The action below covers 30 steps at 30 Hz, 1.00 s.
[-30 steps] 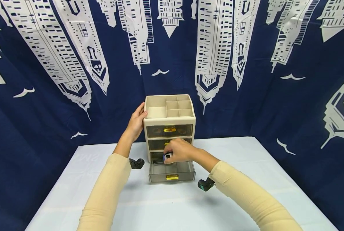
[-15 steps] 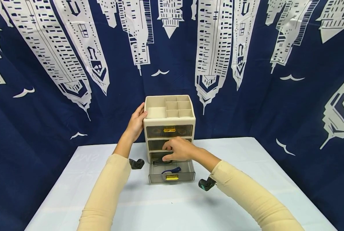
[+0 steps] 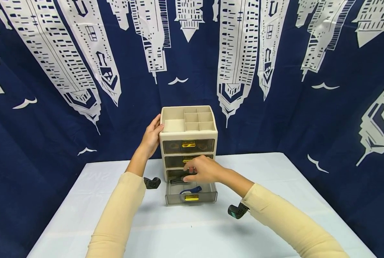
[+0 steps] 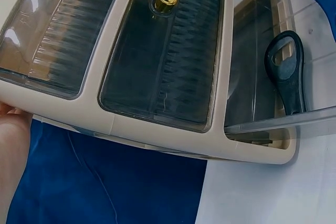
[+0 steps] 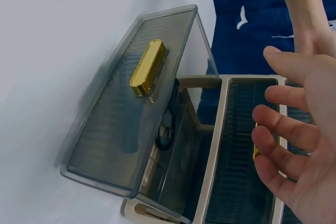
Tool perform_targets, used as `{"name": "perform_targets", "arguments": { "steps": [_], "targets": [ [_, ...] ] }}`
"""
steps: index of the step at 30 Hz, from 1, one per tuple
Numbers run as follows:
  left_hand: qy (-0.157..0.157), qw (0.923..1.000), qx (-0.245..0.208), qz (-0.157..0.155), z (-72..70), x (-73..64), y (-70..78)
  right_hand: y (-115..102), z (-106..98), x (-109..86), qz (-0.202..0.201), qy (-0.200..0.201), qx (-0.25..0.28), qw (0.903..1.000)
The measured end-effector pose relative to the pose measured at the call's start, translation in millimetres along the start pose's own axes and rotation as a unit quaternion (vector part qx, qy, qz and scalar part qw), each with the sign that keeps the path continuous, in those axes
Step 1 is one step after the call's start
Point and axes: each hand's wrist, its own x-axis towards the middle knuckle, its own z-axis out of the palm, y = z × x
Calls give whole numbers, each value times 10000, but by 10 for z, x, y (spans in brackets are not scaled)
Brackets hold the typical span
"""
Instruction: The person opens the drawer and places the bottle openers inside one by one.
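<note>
My left hand (image 3: 151, 139) rests against the left side of a cream drawer cabinet (image 3: 189, 136), thumb at the top rim, fingers along the side wall. Its bottom drawer (image 3: 208, 196), see-through grey with a gold handle, is pulled out. Inside lies a black bottle opener (image 4: 286, 69) toward the back. Nearer the drawer front is a blue-handled tool (image 3: 192, 190) with a hole in the handle end; its other end is unclear. Above the drawer hovers my right hand (image 3: 206, 170), fingers loosely bent and apart, holding nothing, in front of the middle drawer.
Two upper drawers (image 3: 172, 147) with gold handles are closed. Small compartments (image 3: 199, 118) divide the cabinet's top. It stands at the back of a white table (image 3: 243, 236), before a dark blue curtain (image 3: 192, 93). Black cameras (image 3: 152, 183) hang at both wrists.
The blue-handled tool, held by the right hand a second ago, has been let go and lies in the drawer. The right hand has drawn slightly rightward. The left hand stays in place.
</note>
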Motion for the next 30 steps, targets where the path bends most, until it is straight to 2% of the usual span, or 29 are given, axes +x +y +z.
{"name": "perform_targets", "arguments": {
  "steps": [14,19,23,30],
  "targets": [
    [-20,10000,5,74,-15,11,-20,-87,-13,-273,-158,215,416,9988],
    [-54,9998,57,177,-5,-2,-20,-98,59,-362,-154,329,300,9989],
    [-47,9999,47,122,-6,6,-19,-130,138,-429,-94,403,258,9988],
    [5,10000,31,44,-22,17,-26,-180,298,-546,-73,464,602,9971]
  ]
}}
